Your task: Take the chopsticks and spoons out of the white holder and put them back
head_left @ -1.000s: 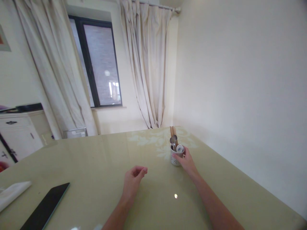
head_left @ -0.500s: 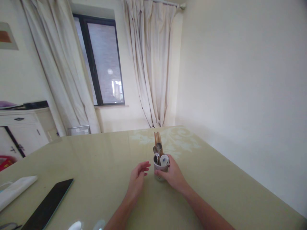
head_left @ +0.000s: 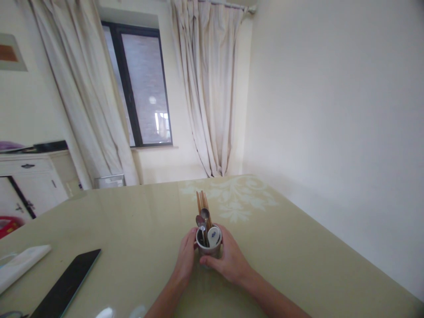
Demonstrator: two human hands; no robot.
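A small ceramic cup (head_left: 209, 251) stands upright between my two hands, low in the middle of the view. Wooden chopsticks (head_left: 202, 199) lean out of it toward the back. In front of them are two metal spoons (head_left: 205, 213) and a white ceramic spoon (head_left: 213, 236) with a blue mark. My right hand (head_left: 231, 257) wraps the cup's right side, its thumb across the front. On the opposite side my left hand (head_left: 186, 255) is closed against the cup, its fingertips partly hidden behind it.
The cup is over a glossy green table (head_left: 139, 225) with a pale leaf pattern at the far end. To the left lie a dark flat tablet-like object (head_left: 68, 282) and a white object (head_left: 24, 265). A wall (head_left: 338, 132) runs along the right edge.
The cup with its utensils has come left and nearer to me in my right hand. My left hand, formerly apart with fingers spread, now touches the cup's left side.
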